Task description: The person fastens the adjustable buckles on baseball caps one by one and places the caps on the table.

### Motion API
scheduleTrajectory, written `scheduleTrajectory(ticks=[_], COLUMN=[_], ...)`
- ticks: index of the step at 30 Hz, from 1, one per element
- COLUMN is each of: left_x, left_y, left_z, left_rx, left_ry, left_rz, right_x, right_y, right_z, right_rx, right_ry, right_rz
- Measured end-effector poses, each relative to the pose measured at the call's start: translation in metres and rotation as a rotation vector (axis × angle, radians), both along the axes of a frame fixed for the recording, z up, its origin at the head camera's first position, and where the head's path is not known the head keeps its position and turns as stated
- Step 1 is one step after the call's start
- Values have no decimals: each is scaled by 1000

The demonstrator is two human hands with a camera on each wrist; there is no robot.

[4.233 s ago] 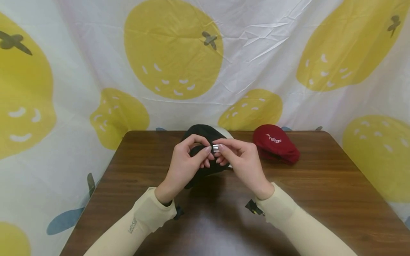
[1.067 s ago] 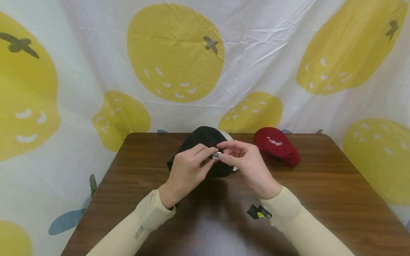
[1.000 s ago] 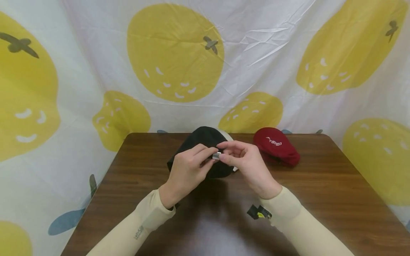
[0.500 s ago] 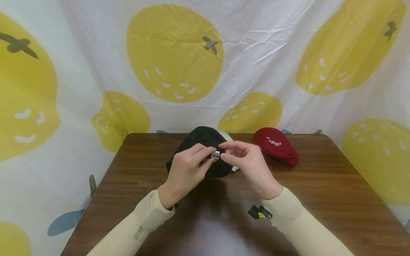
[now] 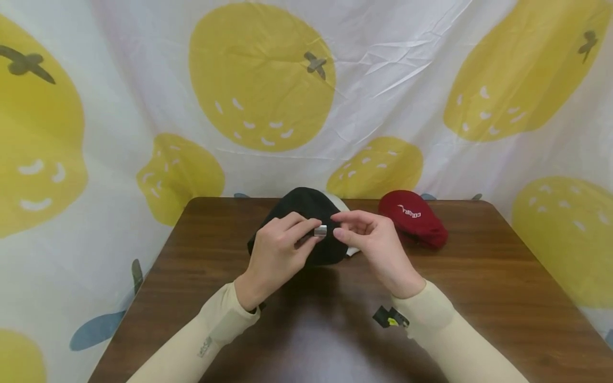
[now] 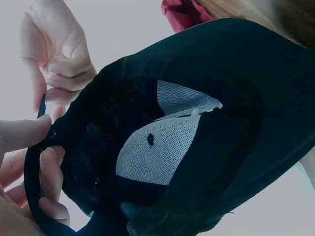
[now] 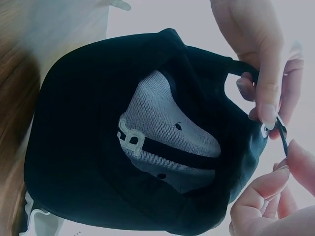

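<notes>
A black baseball cap (image 5: pixel 306 205) hangs between the hands, its hollow inside with white mesh (image 6: pixel 162 152) showing in the left wrist view. The left hand (image 5: pixel 282 244) pinches the back strap beside its silver buckle (image 5: pixel 320 231), thumb on one face and fingers on the other. Just right of the buckle, the right hand (image 5: pixel 371 236) has thumb and index finger at the free end of the black strap (image 7: pixel 282 135). The right wrist view shows that tip between them. Black on black hides the strap in the head view.
A dark red cap (image 5: pixel 413 218) with white lettering lies at the back right of the brown wooden table (image 5: pixel 479 298). Something white (image 5: pixel 351 251) shows behind the black cap. A lemon-print curtain (image 5: pixel 268 170) hangs behind the table.
The left hand has turned over to hold the strap by the buckle. Over the last second the right fingers have drawn rightward off the buckle, and the gap beside it has widened.
</notes>
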State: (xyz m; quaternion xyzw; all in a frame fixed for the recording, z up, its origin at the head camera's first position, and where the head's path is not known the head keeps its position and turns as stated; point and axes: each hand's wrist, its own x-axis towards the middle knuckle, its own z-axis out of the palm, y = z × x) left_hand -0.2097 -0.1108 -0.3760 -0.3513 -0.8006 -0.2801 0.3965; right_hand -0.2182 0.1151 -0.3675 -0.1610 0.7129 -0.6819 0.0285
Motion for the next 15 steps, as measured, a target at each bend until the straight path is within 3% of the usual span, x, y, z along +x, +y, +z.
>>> scheduleTrajectory(ticks=[15], left_x=[0], left_y=[-3], left_z=[0], left_rx=[12], left_ry=[-12], left_rz=[1], right_x=[1], right_y=[2], right_z=[2], right_rx=[1], right_ry=[-9], right_rz=[-23])
